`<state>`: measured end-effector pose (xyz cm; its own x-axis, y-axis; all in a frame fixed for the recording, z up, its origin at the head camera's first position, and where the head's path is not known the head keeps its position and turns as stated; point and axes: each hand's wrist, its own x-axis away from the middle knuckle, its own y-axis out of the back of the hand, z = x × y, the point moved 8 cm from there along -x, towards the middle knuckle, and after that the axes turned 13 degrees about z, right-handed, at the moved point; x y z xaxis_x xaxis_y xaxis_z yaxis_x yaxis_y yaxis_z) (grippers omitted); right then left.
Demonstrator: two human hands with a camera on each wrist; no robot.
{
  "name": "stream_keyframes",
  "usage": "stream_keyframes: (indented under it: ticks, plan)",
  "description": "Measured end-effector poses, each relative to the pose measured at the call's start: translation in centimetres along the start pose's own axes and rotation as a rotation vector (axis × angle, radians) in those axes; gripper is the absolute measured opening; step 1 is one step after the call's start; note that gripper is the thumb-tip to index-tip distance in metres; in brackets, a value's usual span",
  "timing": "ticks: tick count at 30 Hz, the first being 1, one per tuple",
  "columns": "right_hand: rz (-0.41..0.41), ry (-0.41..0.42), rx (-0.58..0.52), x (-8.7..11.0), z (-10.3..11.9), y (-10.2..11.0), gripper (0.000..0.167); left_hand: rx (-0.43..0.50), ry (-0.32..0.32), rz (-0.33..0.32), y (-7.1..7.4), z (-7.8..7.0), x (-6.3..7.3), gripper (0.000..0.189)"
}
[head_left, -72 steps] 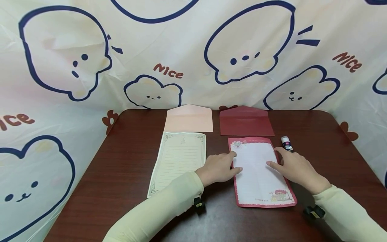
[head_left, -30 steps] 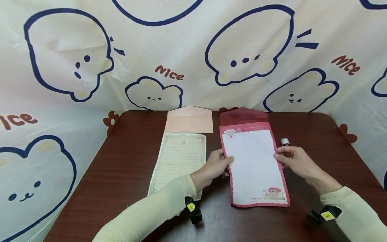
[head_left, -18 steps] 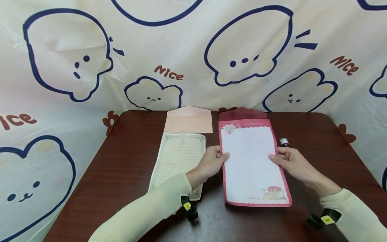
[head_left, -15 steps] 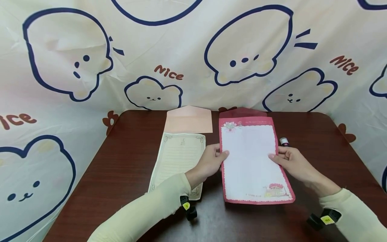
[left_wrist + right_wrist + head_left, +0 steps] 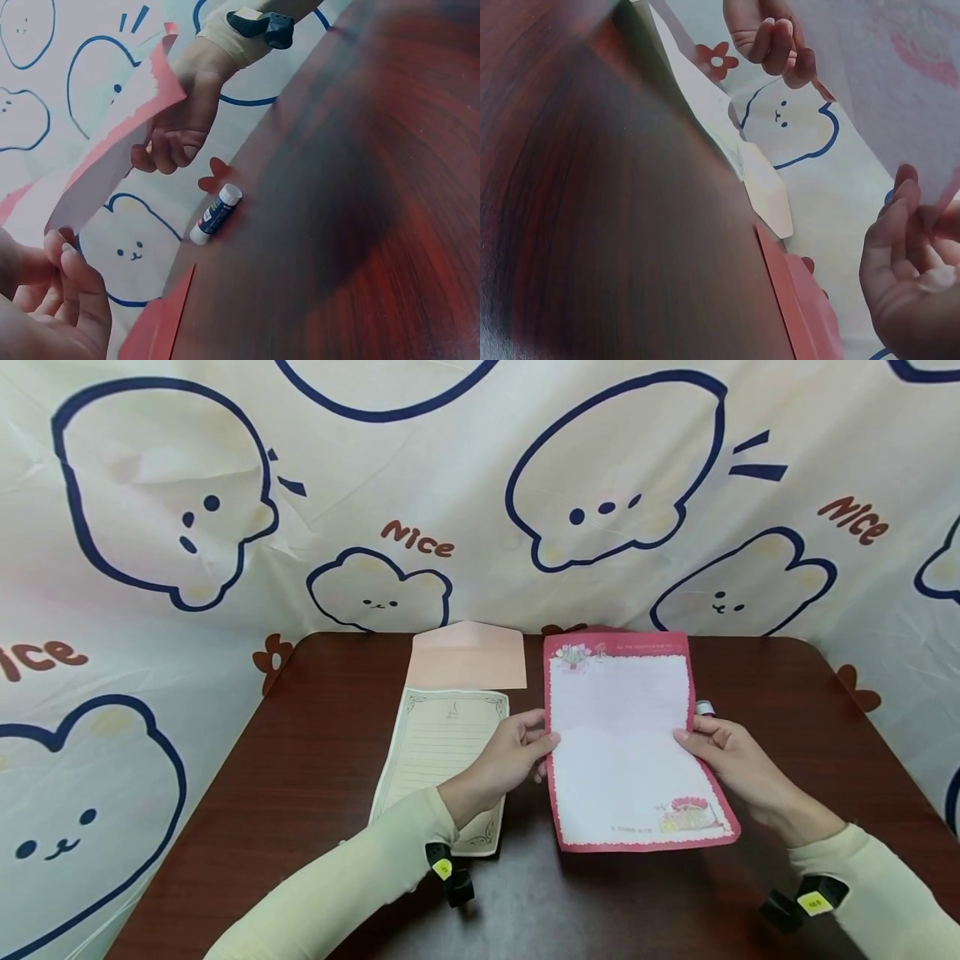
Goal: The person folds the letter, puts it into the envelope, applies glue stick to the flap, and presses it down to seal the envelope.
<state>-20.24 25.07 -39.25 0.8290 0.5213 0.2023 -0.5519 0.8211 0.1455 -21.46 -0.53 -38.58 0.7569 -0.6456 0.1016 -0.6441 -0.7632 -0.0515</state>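
Observation:
A red-bordered sheet of letter paper [image 5: 618, 752], white inside with flower and cottage prints, is held up between both hands. My left hand [image 5: 501, 758] pinches its left edge, thumb in front and fingers behind. At the opposite edge, my right hand [image 5: 742, 772] pinches it the same way. Both wrist views show the sheet raised off the table, slightly bowed. Beneath it lies a dark red envelope [image 5: 799, 296], almost wholly hidden in the head view. A glue stick [image 5: 216, 215] with a white cap lies beyond my right hand, mostly covered in the head view.
Left of the raised sheet lies a cream lined letter sheet [image 5: 442, 752], partly under my left forearm. A pale pink envelope [image 5: 468, 664] with its flap up sits behind it. The brown wooden table [image 5: 315, 735] ends against a cartoon-printed cloth [image 5: 480, 485].
From lying flat with hands above its sides, the red-bordered sheet was gripped at both edges, lifted and shifted up over the dark red envelope. Its lower end now tilts up, slightly right.

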Motion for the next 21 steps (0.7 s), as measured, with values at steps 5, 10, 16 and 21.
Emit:
stream_keyframes:
  ticks: [5,10,16,21]
  plan:
    - [0.027,0.041,-0.019,-0.2,0.2,-0.3,0.023,-0.011,-0.017,-0.026,0.6,-0.2,0.2,0.035]
    - [0.022,0.065,0.048,-0.3,0.5,-0.3,0.023,-0.219,-0.112,-0.052,1.2,-1.2,0.3,0.027]
    - [0.048,0.067,0.020,-0.4,0.4,-0.3,0.023,-0.277,-0.194,-0.003,1.1,-1.5,0.6,0.018]
    - [0.131,0.109,-0.146,-0.5,0.3,-0.7,0.029,-0.111,-0.186,0.060,1.0,-1.0,0.9,0.023]
